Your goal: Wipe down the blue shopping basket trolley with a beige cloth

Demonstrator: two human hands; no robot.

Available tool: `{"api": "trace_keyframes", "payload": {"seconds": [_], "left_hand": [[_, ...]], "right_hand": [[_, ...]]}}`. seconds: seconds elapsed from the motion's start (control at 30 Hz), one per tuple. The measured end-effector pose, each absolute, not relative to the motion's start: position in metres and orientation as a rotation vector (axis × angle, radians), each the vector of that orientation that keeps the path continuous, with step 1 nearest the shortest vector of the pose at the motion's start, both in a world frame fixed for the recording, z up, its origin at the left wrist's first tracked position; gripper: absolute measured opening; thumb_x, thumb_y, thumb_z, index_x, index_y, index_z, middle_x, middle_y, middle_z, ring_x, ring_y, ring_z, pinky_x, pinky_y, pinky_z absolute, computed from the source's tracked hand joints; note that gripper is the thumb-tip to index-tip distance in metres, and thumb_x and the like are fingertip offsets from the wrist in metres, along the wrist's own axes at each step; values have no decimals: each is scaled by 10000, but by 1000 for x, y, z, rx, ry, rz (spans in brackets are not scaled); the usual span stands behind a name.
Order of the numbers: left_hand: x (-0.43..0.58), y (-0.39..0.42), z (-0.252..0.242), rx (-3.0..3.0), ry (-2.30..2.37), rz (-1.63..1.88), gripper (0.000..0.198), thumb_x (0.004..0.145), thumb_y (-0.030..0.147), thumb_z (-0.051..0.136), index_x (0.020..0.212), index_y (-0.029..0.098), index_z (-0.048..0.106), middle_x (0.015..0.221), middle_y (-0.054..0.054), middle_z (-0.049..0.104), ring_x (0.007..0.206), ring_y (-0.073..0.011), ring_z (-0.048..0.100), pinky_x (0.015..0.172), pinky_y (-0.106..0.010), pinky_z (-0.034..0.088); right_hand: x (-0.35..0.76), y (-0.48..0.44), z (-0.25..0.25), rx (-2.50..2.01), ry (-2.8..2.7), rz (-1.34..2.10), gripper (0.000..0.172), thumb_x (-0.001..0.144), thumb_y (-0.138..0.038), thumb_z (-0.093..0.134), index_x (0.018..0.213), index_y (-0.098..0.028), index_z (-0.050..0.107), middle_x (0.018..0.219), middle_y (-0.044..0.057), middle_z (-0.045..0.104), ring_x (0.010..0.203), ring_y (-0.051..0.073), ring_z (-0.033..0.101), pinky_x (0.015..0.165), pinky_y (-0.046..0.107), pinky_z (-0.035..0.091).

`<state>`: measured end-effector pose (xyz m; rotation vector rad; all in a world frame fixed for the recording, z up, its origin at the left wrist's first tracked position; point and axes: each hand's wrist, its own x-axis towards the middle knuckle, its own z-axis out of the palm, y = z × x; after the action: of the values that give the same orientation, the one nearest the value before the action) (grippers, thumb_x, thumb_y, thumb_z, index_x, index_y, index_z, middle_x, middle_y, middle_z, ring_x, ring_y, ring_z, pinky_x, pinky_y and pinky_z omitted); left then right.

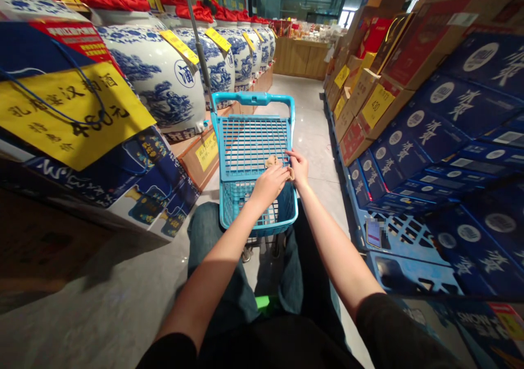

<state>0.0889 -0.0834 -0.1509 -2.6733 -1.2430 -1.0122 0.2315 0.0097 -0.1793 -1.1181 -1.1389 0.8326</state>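
A small blue plastic shopping cart [256, 177] stands between my knees, its mesh flap lying across the upper part. Over its right side my left hand [269, 186] is closed around a small, soft-looking beige piece [272, 161], which could be cloth; its exact kind is unclear. My right hand [299, 168] is beside it at the cart's right edge, fingers curled against a beige bit that sticks out between the two hands. Whether this is the same piece I cannot tell, as the fingers hide the middle.
Blue-and-white porcelain jars [159, 79] with red cloth tops line the left side. Nearer stands a box with a yellow price sign [77, 115]. Stacked blue cartons [409, 134] rise at right on a blue pallet [409, 238], where a phone [373, 232] lies. A wooden counter [301, 58] closes the aisle.
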Motion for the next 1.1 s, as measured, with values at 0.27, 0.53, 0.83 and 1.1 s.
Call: {"api": "trace_keyframes", "payload": {"seconds": [0.27,0.53,0.83,1.1], "left_hand": [[-42,-119,-159,-2504,-1554,-1035,340,988,116,595,1268,207,766,1453,-112,707,1456,-286,598,1219,-532,532],[-12,-106,-162,-2544,-1507,-1071,367,988,114,570,1308,173,740,1420,-125,727,1483,-279,572,1240,-539,509],[59,-84,-157,-2741,-1240,-1029,452,950,13,558,1342,167,720,1450,-134,707,1484,-263,570,1253,-523,502],[-57,-120,-159,-2535,-1595,-1158,405,970,130,581,1319,220,765,1460,-88,705,1473,-277,582,1254,-569,488]], "right_hand": [[230,8,-180,-1096,-1095,838,300,823,-137,574,913,-211,850,1291,56,800,1339,235,674,1283,457,394],[229,8,-182,-1091,-1085,823,304,829,-154,562,914,-195,851,1308,75,792,1339,245,676,1281,464,396],[234,10,-183,-1084,-1132,808,289,827,-155,570,906,-210,843,1259,55,811,1331,227,675,1274,447,412],[232,9,-185,-1072,-1095,839,299,825,-151,576,923,-214,852,1280,52,802,1361,241,659,1299,470,376]]}}
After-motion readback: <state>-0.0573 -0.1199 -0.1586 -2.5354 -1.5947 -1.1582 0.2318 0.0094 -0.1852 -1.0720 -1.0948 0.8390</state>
